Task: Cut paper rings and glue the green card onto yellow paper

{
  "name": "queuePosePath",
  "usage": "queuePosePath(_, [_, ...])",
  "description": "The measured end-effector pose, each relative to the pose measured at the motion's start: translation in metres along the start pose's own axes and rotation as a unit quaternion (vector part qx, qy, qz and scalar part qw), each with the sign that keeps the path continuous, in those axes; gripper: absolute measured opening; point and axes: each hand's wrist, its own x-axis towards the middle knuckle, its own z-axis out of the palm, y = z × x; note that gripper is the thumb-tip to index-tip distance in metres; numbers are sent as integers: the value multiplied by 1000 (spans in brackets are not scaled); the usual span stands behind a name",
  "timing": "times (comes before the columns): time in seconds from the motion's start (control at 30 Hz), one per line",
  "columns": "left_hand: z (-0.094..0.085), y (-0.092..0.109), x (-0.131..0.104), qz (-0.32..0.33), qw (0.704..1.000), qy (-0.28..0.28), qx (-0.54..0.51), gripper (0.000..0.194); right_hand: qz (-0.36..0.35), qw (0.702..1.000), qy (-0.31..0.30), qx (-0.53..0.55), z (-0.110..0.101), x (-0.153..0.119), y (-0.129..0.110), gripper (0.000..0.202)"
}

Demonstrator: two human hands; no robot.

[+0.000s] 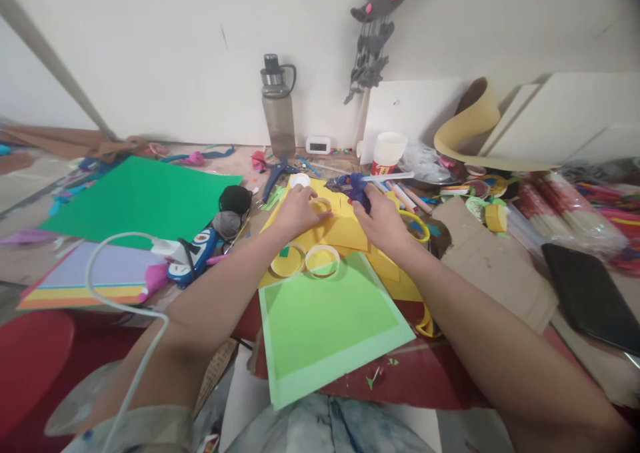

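My right hand [383, 219] is wrapped round a blue hot glue gun [357, 186], whose nozzle points left. A whitish glue stick [397, 177] juts from its back. My left hand [299, 211] pinches a yellow paper ring [321, 204] just left of the nozzle. Under both hands lie yellow paper sheets [347, 234]. Nearer to me stand two pale yellow paper rings, a left one [280, 274] and a right one [323, 276]. They sit at the top edge of a light green sheet [330, 329].
A tall bottle [279, 116] and a paper cup [389, 151] stand at the back. On the left are a green sheet [145, 196] and a power strip [193, 259] with a white cable. Brown cardboard [493, 266] and a black phone [590, 293] lie right.
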Motion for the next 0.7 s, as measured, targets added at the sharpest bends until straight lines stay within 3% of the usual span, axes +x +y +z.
queuePosePath(0.33, [1,-2,1,11,1000,5,-5,53,25,1000,-16,5,-1,-2,-7,16])
queuePosePath(0.7, [2,-4,1,18,1000,9,-7,49,8,999,-35,-3,-1,-3,-11,20])
